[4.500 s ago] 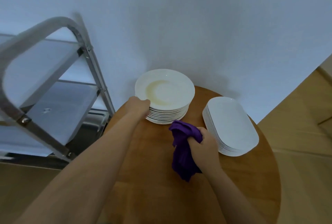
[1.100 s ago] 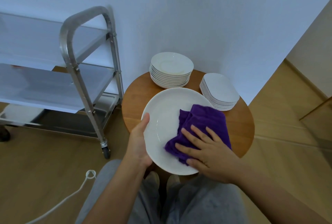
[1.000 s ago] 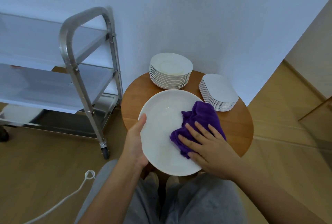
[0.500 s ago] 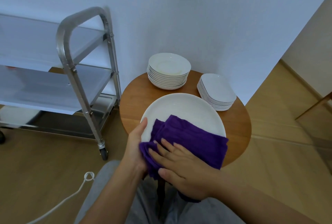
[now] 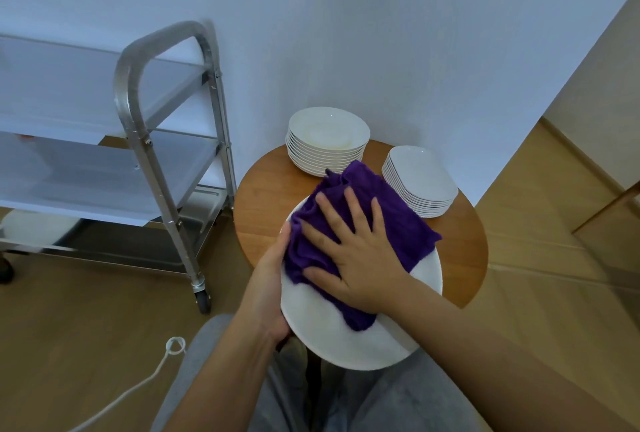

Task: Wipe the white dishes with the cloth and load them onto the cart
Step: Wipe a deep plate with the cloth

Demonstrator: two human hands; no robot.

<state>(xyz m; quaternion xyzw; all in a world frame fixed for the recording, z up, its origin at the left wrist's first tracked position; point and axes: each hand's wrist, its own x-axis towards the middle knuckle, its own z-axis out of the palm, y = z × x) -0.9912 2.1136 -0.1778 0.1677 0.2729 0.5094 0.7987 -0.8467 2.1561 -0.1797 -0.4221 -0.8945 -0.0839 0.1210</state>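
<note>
Your left hand (image 5: 273, 296) grips the plate's (image 5: 349, 341) left rim, held over your lap at the worktop's (image 5: 270, 196) near edge; your right hand (image 5: 356, 258) presses the cloth (image 5: 398, 224) flat, fingers spread. Sweep to the bare near rim, keeping the plate level.

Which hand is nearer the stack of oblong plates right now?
Right. The right hand presses the purple cloth beside the stack of oblong plates; the left hand grips the round plate's far edge.
</note>
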